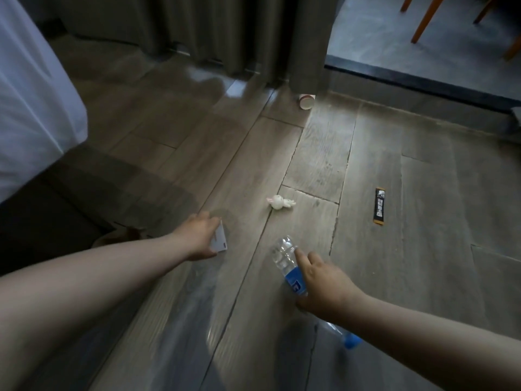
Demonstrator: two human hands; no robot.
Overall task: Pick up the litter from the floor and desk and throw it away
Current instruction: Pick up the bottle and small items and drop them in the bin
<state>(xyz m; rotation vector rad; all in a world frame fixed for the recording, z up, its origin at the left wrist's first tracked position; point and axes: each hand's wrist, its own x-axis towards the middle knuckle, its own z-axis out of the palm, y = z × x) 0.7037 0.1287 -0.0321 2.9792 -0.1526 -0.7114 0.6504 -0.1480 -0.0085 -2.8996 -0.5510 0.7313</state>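
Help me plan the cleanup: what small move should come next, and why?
Probably shift the white card into the right hand beside the water bottle; both hands are full, and the rabbit toy lies just ahead of the left hand.

Floor (366,153): grey wood-grain planks, slightly rough grain, low sheen, glossier reflective patch by the curtain. Curtain (239,32): matt grey cloth, pleated. Bed sheet (31,94): white cloth, matt. Bottle (284,258): clear thin plastic, ribbed, shiny; label (294,280) glossy blue film; cap (352,341) smooth blue plastic. Card (219,241): white, smooth, paper or thin card. Sachet (379,206): black wrapper, slight gloss. Rabbit toy (279,203): white, smooth, material unclear. Cup (306,101): paper, matt. Chair legs (425,18): orange-brown wood, smooth.
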